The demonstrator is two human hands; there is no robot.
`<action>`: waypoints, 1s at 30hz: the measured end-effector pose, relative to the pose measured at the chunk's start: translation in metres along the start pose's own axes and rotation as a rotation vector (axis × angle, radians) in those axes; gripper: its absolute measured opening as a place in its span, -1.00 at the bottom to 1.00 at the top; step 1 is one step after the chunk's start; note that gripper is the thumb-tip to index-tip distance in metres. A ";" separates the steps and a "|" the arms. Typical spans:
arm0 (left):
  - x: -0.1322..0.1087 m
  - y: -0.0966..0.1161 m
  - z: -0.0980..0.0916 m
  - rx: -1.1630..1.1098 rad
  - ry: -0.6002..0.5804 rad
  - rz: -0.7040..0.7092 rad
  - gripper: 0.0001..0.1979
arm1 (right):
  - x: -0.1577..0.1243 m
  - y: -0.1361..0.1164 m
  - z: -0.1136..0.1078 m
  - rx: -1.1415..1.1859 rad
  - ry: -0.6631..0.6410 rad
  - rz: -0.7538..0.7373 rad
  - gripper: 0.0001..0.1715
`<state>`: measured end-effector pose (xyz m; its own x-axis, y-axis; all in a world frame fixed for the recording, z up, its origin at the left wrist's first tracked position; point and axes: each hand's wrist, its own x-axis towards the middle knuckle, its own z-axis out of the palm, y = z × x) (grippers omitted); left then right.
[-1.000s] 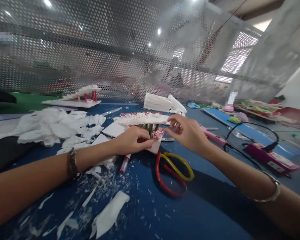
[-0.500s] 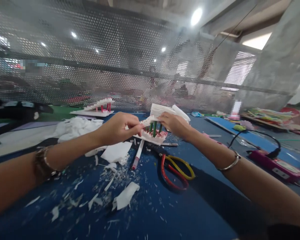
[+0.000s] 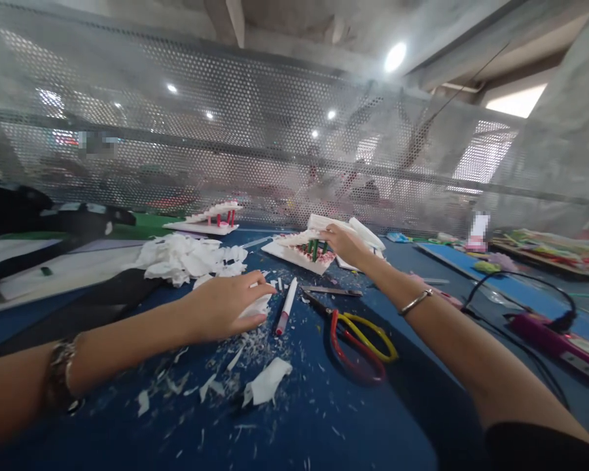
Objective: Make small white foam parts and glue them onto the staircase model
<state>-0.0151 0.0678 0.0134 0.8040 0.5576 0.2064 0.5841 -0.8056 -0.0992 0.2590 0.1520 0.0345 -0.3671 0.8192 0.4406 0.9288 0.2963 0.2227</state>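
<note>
Perforated screen (image 3: pixel 255 124) across the upper frame; below it, a blue counter (image 3: pixel 334 425). Heap of white paper (image 3: pixel 181 258), left of centre. Left hand (image 3: pixel 223 306), lower left of centre, over a white paper piece (image 3: pixel 261 307), thumb and fingers apart. White model with green posts (image 3: pixel 297 240), at centre, its upper right edge touched by the right hand (image 3: pixel 346 245); whether those fingers grip cannot be told. Scissors (image 3: pixel 334 330), lower right of centre. Marker (image 3: pixel 287 306), between left hand and scissors.

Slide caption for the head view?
Right hand at a sloped white model with green posts on a blue tabletop; left hand near a white paper scrap.
</note>
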 end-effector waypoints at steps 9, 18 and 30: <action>0.007 -0.005 0.010 -0.053 -0.074 0.044 -0.66 | -0.003 0.010 0.005 0.210 -0.045 0.150 -0.42; 0.009 -0.009 0.015 -0.133 -0.059 0.032 -0.68 | 0.013 0.003 0.028 0.454 -0.409 0.146 -0.68; 0.007 -0.009 0.016 -0.158 -0.080 0.011 -0.66 | 0.017 -0.001 0.021 0.402 -0.183 0.108 -0.55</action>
<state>-0.0131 0.0826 -0.0001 0.8202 0.5578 0.1271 0.5557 -0.8296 0.0549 0.2532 0.1762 0.0232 -0.2854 0.9184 0.2741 0.9207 0.3422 -0.1877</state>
